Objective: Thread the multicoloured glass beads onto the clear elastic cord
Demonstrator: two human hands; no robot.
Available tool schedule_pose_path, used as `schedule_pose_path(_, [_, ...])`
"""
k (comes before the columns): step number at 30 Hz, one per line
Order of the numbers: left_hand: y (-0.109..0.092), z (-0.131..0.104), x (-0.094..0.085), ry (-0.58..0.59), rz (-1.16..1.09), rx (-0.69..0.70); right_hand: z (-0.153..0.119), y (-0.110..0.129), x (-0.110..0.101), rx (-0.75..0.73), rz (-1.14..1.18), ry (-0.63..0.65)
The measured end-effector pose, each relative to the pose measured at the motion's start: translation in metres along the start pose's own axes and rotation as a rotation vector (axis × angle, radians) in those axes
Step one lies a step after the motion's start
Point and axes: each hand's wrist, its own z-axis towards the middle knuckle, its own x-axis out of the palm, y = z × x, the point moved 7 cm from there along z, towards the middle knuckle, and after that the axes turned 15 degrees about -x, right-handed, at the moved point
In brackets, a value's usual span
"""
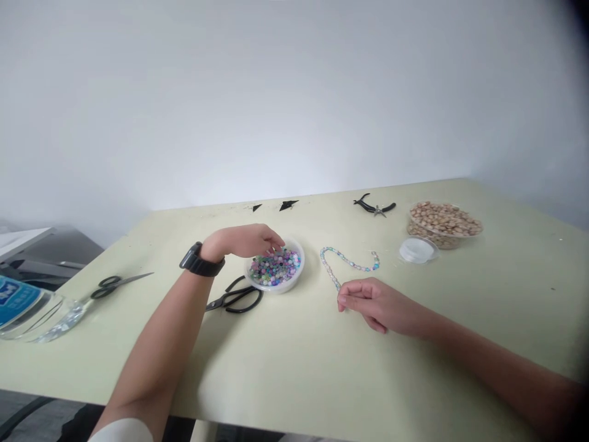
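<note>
My left hand, with a black watch on its wrist, reaches over a round white tub of small beads in purple, blue, green and clear. Its fingers bend down together at the beads; whatever they pinch is too small to make out. To the right, my right hand is low over the table, thumb and forefinger closed on the near end of a bead string. Pale, mostly blue and pink beads run from that pinch in a curve across the table, the far end lying loose.
Black-handled scissors touch the tub's left side. Farther left lie another pair of scissors and a clear bottle. Pliers, a white spool and a clear bowl of brown beans or nuts are at the right.
</note>
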Motion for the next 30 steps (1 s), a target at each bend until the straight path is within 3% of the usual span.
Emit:
schedule_pose_path(4, [0.007,-0.003,-0.005,0.035,-0.161,-0.013,0.000,0.000,-0.001,0.001,0.005,-0.002])
schedule_pose_path(9, [0.012,0.003,-0.010,-0.093,0.010,-0.073,0.000,0.004,0.000,0.021,-0.004,-0.005])
schedule_pose_path(15, [-0.001,-0.003,0.001,0.038,-0.032,0.033,0.000,0.003,0.001,0.015,-0.003,-0.001])
schedule_pose_path(18, [0.001,-0.007,-0.008,-0.058,-0.031,-0.007,0.000,0.001,0.000,0.011,-0.007,-0.002])
schedule_pose_path(22, [0.006,-0.007,-0.017,-0.220,0.169,-0.120,0.000,0.000,0.001,0.001,-0.003,0.000])
schedule_pose_path(30, [0.010,0.007,-0.002,-0.095,0.229,-0.090,0.000,-0.001,0.001,0.004,-0.010,0.001])
